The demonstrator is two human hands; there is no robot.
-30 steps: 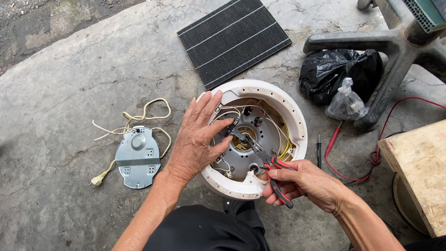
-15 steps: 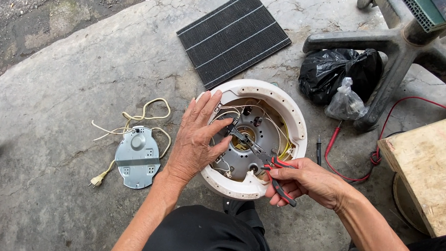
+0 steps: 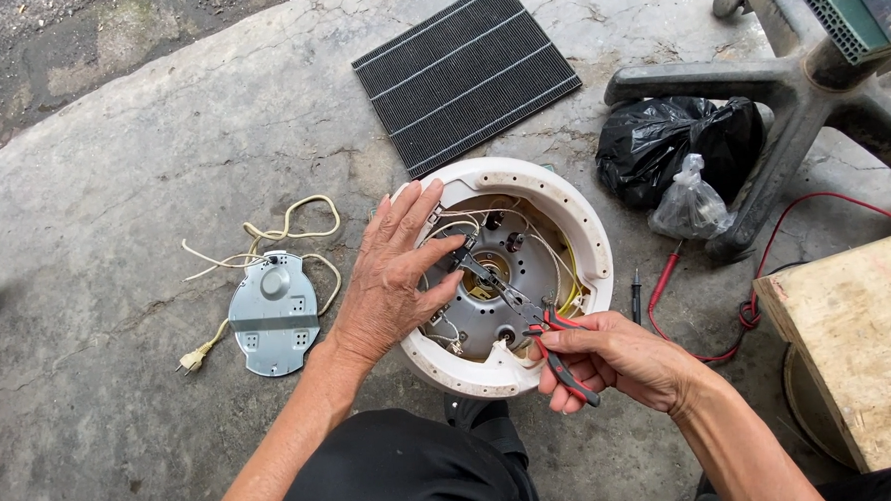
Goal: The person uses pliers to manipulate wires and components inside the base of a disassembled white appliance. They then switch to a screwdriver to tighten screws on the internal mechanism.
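Left hand spread flat on cooker base; right hand clamped on pliers.

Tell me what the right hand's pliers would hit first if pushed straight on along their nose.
Likely the metal strip at the middle of the opened white round appliance, near the left hand's thumb. Depth is unclear.
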